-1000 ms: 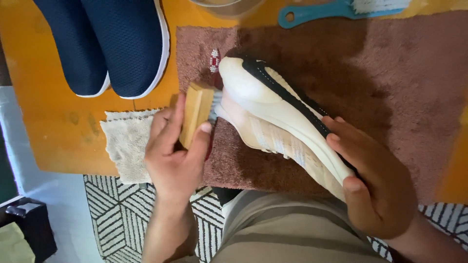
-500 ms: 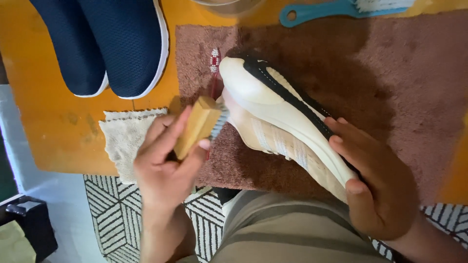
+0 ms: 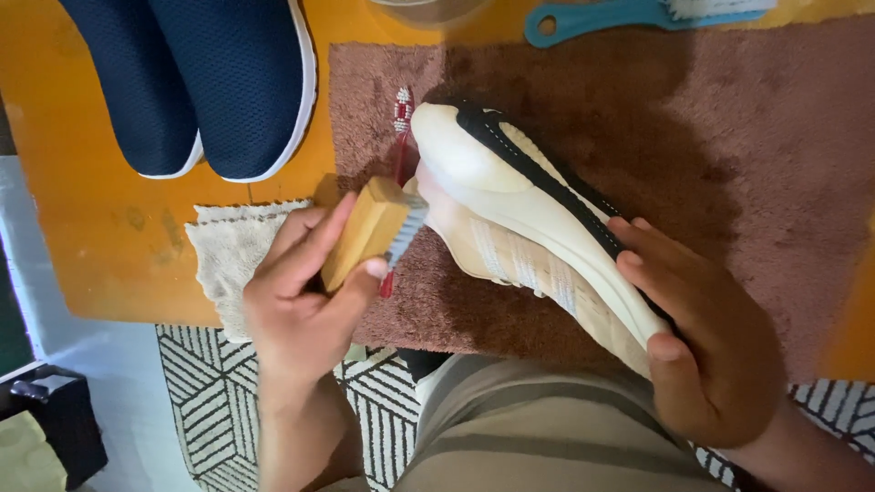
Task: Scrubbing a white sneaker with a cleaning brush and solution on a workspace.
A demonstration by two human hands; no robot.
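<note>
Left hand: grip closed on the wooden brush, bristles touching the side of the cream shoe near its toe. Right hand: grip wrapped round the heel end, shoe tipped on its side on the brown towel over the orange surface.

Keep your right hand firm so the shoe cannot roll. Hold the bristles flat to the upper; short strokes, light pressure. A red toothbrush lies just beside the toe: steer clear of it.

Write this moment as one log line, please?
left hand: grips wooden brush | bristles at cream shoe side | right hand: steadies shoe heel | under: brown towel
</note>
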